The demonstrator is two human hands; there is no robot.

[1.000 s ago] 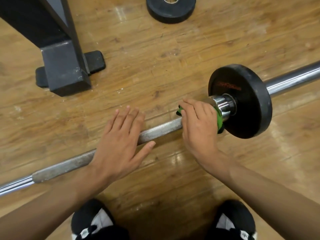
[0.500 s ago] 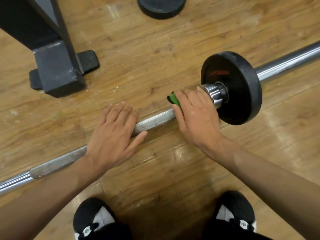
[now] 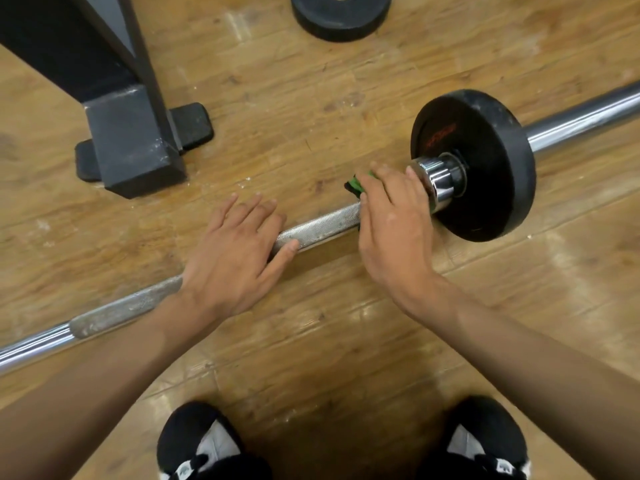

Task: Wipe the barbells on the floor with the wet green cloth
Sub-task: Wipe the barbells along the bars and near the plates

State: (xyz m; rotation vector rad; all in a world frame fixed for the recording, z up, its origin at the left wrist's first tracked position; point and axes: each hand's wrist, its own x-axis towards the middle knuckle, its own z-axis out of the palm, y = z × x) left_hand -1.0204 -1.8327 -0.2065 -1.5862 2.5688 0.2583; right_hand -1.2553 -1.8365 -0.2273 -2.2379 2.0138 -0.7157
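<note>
wooden floor [image 3: 311, 98] | black rack base [image 3: 131, 143] | loose plate [image 3: 341, 19] | barbell [image 3: 322, 223] | green cloth [image 3: 355, 185]

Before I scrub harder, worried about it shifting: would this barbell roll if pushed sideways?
Probably rolls: the barbell rides on a round plate over a smooth wooden floor. Likely heavy and stiff, being a steel-looking bar. The left hand pressing flat on it should steady it.
</note>
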